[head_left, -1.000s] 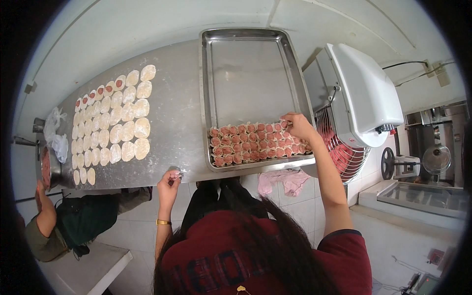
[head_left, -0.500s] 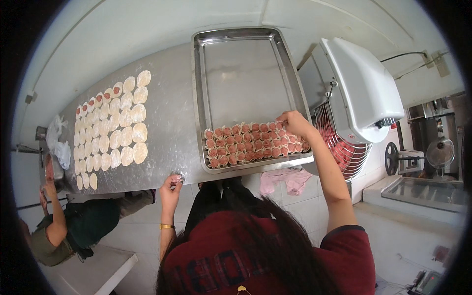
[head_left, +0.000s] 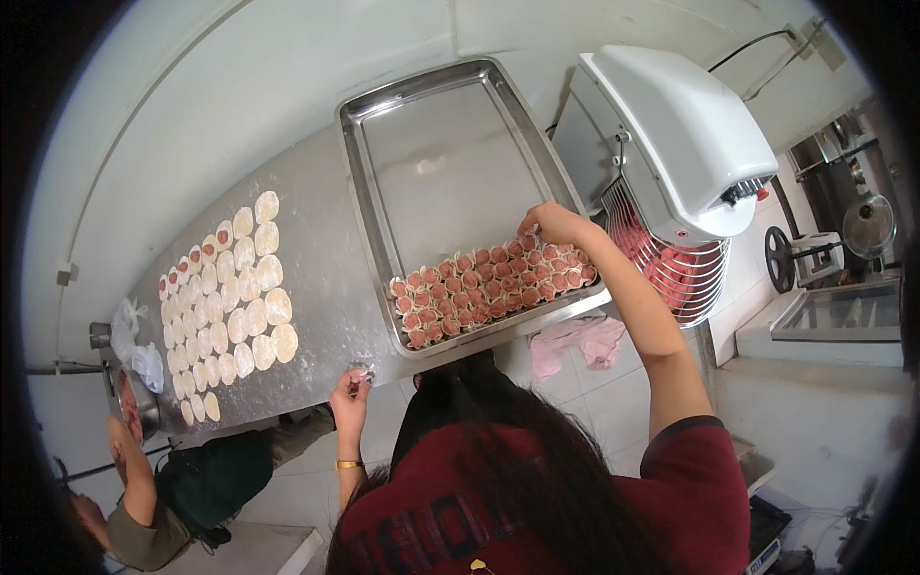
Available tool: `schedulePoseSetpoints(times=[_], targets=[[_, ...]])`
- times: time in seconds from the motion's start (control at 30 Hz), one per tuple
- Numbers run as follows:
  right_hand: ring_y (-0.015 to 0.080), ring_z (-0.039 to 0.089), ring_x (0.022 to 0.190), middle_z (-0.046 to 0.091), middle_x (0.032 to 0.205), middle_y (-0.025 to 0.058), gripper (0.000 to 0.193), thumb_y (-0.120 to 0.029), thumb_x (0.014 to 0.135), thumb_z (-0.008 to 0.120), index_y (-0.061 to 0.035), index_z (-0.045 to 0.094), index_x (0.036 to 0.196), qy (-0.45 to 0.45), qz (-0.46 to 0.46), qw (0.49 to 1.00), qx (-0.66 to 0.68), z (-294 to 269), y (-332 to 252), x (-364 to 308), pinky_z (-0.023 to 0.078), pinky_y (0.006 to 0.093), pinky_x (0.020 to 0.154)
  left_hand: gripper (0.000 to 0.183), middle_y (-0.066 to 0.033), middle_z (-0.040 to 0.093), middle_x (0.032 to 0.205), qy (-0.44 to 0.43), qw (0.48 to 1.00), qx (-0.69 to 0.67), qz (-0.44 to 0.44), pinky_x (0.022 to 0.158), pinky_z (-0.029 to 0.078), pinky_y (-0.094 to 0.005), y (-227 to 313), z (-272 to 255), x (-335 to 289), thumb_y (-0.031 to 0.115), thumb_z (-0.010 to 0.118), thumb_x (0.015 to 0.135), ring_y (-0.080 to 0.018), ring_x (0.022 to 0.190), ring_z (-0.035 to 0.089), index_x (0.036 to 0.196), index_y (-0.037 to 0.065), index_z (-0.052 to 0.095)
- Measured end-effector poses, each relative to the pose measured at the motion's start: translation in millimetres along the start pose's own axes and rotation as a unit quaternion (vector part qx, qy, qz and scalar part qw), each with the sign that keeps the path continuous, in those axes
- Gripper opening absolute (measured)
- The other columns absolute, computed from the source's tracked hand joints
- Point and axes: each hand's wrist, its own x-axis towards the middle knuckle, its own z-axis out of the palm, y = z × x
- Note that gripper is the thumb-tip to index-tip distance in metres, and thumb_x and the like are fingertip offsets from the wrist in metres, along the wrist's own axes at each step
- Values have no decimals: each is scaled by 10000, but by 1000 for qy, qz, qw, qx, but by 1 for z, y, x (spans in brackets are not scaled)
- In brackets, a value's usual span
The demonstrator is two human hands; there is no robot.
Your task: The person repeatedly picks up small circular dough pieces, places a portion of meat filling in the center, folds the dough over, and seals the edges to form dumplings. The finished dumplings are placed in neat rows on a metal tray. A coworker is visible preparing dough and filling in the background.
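My right hand point(head_left: 554, 223) is closed, its fingertips pinching an open-topped dumpling at the far edge of the packed rows, toward their right end. Those dumplings point(head_left: 474, 292), pale pleated wrappers around pinkish meat, fill the near end of a large metal tray point(head_left: 359, 182). Off the tray's near left corner, at the table edge, my left hand point(head_left: 351, 395) is closed on a small greyish thing that I cannot make out. Round floured wrappers point(head_left: 235, 302) lie in rows on the table's left; several in the farthest row carry a dab of meat point(head_left: 209, 249).
A white mixer point(head_left: 671, 144) with a wire guard and red meat in its bowl stands right of the tray. At far left, another person point(head_left: 153, 522) is beside a metal bowl of meat point(head_left: 134, 402) and white plastic bags point(head_left: 144, 359). A pink cloth point(head_left: 575, 343) hangs below the tray.
The whole view has turned, so the table and tray appear tilted. My right hand stays at the same dumpling; my left hand remains by the table edge, still closed.
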Motion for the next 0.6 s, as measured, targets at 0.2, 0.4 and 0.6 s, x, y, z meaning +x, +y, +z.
schedulePoseSetpoints(times=[0.2,0.4,0.6], targets=[[301,636,904,672,918,152,403,126,630,545,-60,689,958,12,-7,1000,10,0,-2,-5,503,356,785,208,-56,658,816,0,1000,9,12,679,483,-247,2,0,-2,-38,599,789,-112,719,614,995,-13,605],[316,628,903,664,932,161,386,107,648,539,-63,690,960,12,-5,999,29,-2,-5,-6,497,371,782,206,-31,637,847,-15,1000,12,-12,711,468,-237,5,-2,-4,-32,582,808,-93,757,576,1013,-17,602],[356,606,904,647,940,179,427,103,618,520,-66,690,971,52,-69,996,18,-1,2,-7,487,380,792,187,-82,663,805,10,999,30,19,650,493,-268,6,-2,-1,4,617,791,-130,710,623,978,-3,619]])
